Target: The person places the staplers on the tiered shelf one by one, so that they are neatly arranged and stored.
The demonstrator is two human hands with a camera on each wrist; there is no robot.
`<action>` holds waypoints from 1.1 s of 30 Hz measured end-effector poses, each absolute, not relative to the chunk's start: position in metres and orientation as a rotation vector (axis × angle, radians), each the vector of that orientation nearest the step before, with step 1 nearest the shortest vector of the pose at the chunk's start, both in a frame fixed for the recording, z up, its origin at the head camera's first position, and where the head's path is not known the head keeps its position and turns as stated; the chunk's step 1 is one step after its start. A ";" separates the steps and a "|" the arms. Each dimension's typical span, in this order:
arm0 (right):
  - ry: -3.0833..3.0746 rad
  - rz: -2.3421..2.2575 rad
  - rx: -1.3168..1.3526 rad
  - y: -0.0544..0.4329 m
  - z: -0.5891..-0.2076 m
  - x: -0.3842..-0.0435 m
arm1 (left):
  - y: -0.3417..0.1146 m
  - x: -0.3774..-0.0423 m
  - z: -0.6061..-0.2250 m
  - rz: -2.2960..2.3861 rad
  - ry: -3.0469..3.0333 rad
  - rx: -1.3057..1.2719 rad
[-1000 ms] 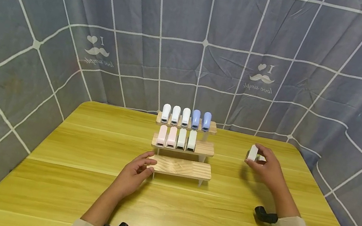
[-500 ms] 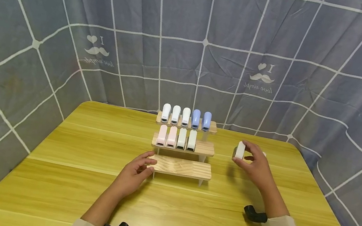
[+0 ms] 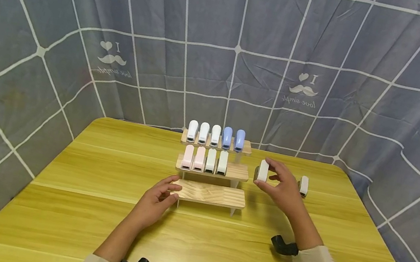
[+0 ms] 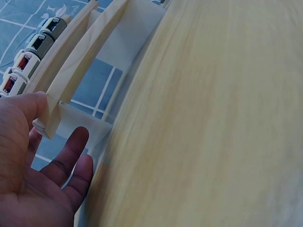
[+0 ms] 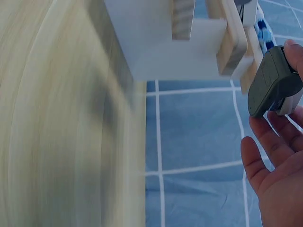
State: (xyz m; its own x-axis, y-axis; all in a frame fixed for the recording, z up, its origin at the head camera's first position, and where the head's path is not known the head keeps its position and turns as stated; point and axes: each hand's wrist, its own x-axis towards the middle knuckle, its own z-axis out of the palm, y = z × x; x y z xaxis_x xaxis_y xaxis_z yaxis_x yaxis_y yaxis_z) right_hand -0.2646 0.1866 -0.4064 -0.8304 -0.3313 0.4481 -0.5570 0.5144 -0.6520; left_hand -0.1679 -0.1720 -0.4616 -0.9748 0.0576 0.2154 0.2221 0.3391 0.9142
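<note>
My right hand (image 3: 284,188) pinches a small stapler (image 3: 262,171) with a pale top and dark grey base, just right of the stepped display stand. In the right wrist view, the stapler's dark base (image 5: 270,82) faces the camera, thumb on one side and fingertips on the other. My left hand (image 3: 154,205) holds the left end of the lowest wooden shelf (image 3: 209,194), thumb at its front corner and a finger at its rear corner. The middle shelf (image 3: 237,172) bears two pink staplers (image 3: 193,158) and two pale green ones (image 3: 216,162) in a row.
White staplers (image 3: 204,133) and two blue ones (image 3: 233,139) line the top shelf (image 3: 247,148). Another pale stapler (image 3: 303,186) stands on the wooden table (image 3: 213,253), behind the right hand. A grey checked curtain (image 3: 221,20) encloses the table's back and sides.
My right hand has carried the stapler leftward, close to the stand's right side. The other loose stapler on the table has come into fuller view. The left hand stays in place.
</note>
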 end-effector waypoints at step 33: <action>-2.446 1.285 0.823 0.127 -0.403 -0.256 | -0.173 -0.167 -0.462 -1.725 -2.431 -0.270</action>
State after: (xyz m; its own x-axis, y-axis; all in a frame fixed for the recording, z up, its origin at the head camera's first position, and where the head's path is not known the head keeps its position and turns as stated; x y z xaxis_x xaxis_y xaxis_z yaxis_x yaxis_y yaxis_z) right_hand -0.2562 0.1269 -0.4032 -0.8065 -0.3626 0.4669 -0.5902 0.4492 -0.6707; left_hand -0.1670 -0.1726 -0.4622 -0.9728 0.0610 0.2233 0.2309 0.3230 0.9178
